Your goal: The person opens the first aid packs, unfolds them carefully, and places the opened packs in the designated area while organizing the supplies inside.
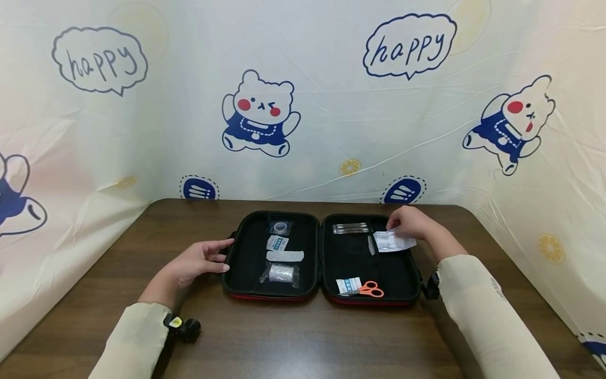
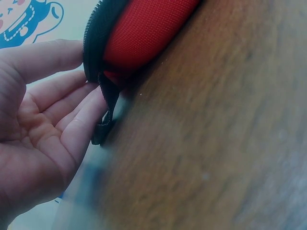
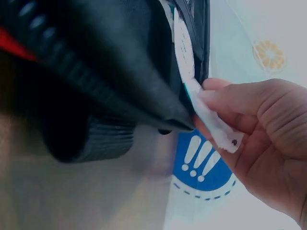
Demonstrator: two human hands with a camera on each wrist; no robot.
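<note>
A black-lined zip case (image 1: pixel 251 239) with a red shell (image 2: pixel 148 33) lies spread flat on the table. My left hand (image 1: pixel 196 263) touches its left outer edge with fairly straight fingers, close to a black strap tab (image 2: pixel 110 100). At the top right of the case, my right hand (image 1: pixel 416 223) pinches a flat white printed packet (image 1: pixel 392 243) between thumb and fingers. In the right wrist view, one end of that packet (image 3: pixel 218 127) sticks out past the fingers, while its other end reaches into the case.
The left half holds a tape roll (image 1: pixel 280 228), a small blue-white packet (image 1: pixel 277 242), a white strip (image 1: pixel 285 256) and a wrapped bandage roll (image 1: pixel 281 273). On the right are slim wrapped sticks (image 1: pixel 350 228), another blue-white packet (image 1: pixel 347 285) and orange-handled scissors (image 1: pixel 371 289). A printed curtain (image 1: pixel 322 131) hangs behind.
</note>
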